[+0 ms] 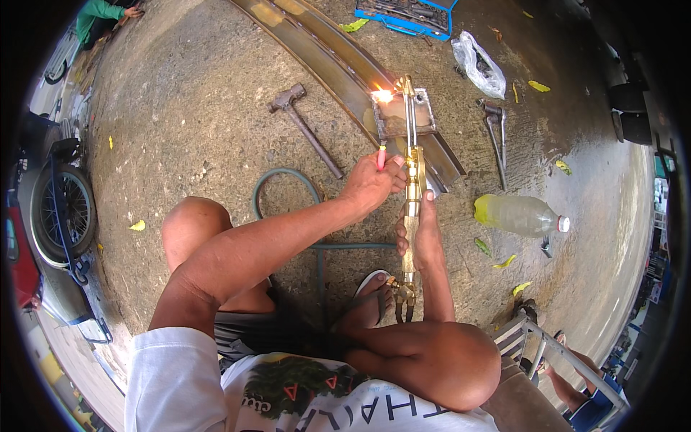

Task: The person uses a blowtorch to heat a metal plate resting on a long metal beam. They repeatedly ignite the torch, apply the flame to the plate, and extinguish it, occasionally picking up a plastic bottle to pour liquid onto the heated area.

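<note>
My right hand (425,241) is wrapped round the ribbed brass handle of a cutting torch (412,180), its thumb up along the side. The torch's long tubes run away from me over a small square metal plate (404,115). At the torch's head a bright orange-white flame (384,95) burns by the plate's far left corner. My left hand (374,180) is closed beside the torch's valve body. From its fingers sticks a slim pink-handled thing (381,157), its tip near the plate's front edge; its exact kind is unclear.
Long steel channels (324,50) lie beneath the plate. A hammer (306,129) is on the left, with a grey-green hose (288,173) nearby. On the right are a plastic bottle (522,216), wrenches (494,137) and a plastic bag (479,65). A blue toolbox (410,29) stands beyond.
</note>
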Demonstrator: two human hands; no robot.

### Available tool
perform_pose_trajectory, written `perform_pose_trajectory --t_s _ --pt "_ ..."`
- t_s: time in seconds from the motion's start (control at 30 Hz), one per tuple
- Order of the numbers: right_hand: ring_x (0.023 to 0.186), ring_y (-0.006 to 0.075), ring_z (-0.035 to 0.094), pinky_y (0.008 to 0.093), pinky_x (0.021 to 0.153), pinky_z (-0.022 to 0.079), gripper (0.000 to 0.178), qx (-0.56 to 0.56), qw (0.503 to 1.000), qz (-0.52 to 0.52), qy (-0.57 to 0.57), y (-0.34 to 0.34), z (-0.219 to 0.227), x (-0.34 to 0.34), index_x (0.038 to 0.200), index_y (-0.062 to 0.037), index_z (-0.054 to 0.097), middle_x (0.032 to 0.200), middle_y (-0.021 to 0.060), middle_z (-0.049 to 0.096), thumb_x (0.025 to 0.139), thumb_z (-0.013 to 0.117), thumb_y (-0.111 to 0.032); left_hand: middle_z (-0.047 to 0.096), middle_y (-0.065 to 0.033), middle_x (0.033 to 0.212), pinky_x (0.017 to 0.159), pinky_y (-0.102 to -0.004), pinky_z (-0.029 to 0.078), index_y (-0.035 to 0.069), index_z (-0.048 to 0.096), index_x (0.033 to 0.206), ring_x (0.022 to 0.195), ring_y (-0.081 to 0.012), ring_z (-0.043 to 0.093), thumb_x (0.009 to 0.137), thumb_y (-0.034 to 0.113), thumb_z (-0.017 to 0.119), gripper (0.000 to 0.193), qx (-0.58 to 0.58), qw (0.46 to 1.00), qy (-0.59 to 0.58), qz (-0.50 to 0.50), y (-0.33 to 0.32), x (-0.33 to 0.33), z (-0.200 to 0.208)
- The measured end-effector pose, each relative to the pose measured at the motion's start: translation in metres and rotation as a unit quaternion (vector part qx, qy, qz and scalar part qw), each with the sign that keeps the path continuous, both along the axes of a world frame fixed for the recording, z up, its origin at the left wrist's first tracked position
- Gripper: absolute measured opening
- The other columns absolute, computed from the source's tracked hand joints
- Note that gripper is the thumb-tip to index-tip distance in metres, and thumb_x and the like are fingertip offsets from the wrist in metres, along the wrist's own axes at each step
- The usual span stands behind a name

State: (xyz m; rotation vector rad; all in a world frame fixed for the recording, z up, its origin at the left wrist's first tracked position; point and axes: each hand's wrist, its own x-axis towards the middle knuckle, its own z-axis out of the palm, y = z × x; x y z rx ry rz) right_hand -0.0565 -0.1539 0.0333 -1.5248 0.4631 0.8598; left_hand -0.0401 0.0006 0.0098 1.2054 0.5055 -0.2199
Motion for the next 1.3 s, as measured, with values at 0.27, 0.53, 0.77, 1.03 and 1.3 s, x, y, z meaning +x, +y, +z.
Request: perform_pose_trajectory --t_s 0.27,0.53,0.77,1.03,1.3 --pt "0.041 0.0119 0.041 0.0274 0.038 0.035 0.071 0.011 1.0 0.004 0.0 0.0001 0.0025 0.0008 0.09 -0.0079 0.05 0.057 0.001 0.044 0.098 0.025 -0.074 0.069 -0.0147 0.09 0.074 -0.0335 0.059 -0.007 0.06 0.102 0.081 -0.0205 0.07 0.105 0.028 0.054 0.035 0.004 1.0 0.001 0.001 0.0013 0.0003 -0.0019" --pt "0.042 0.0126 0.043 0.0282 0.039 0.037 0.071 0.004 1.0 0.006 -0.007 -0.0006 0.0042 0.0013 0.09 -0.0065 0.051 0.057 0.0016 0.045 0.098 0.026 -0.073 0.069 -0.0142 0.088 0.073 -0.0341 0.058 -0.007 0.061 0.1 0.079 -0.0207 0.069 0.104 0.029 0.055 0.037 0.005 1.0 0.001 0.005 -0.0005 0.001 -0.0029" --pt "0.042 0.0125 0.044 0.0282 0.038 0.037 0.074 0.0 1.0 0.007 -0.01 -0.0014 0.003 0.0007 0.089 -0.0051 0.052 0.057 0.0014 0.045 0.097 0.027 -0.074 0.069 -0.0145 0.088 0.073 -0.0338 0.058 -0.007 0.061 0.1 0.08 -0.0208 0.07 0.104 0.029 0.055 0.036 0.008 1.0 -0.001 0.006 -0.001 0.0008 -0.0025" --pt "0.042 0.0122 0.043 0.028 0.039 0.037 0.073 -0.001 1.0 0.009 -0.015 -0.0019 0.0028 0.0008 0.089 -0.0054 0.052 0.056 0.0011 0.044 0.097 0.028 -0.074 0.069 -0.015 0.088 0.073 -0.0337 0.059 -0.007 0.061 0.101 0.08 -0.0214 0.07 0.104 0.028 0.054 0.036 0.016 1.0 0.004 0.002 -0.0003 0.0011 0.0" --pt "0.042 0.0122 0.043 0.0282 0.039 0.037 0.073 0.002 1.0 0.009 -0.016 -0.0024 0.0026 0.0005 0.089 -0.0058 0.052 0.056 0.0008 0.044 0.096 0.03 -0.075 0.069 -0.0154 0.089 0.074 -0.0342 0.059 -0.008 0.061 0.101 0.08 -0.0216 0.07 0.104 0.028 0.054 0.037 0.014 1.0 0.003 0.003 -0.0007 0.0009 -0.0002"
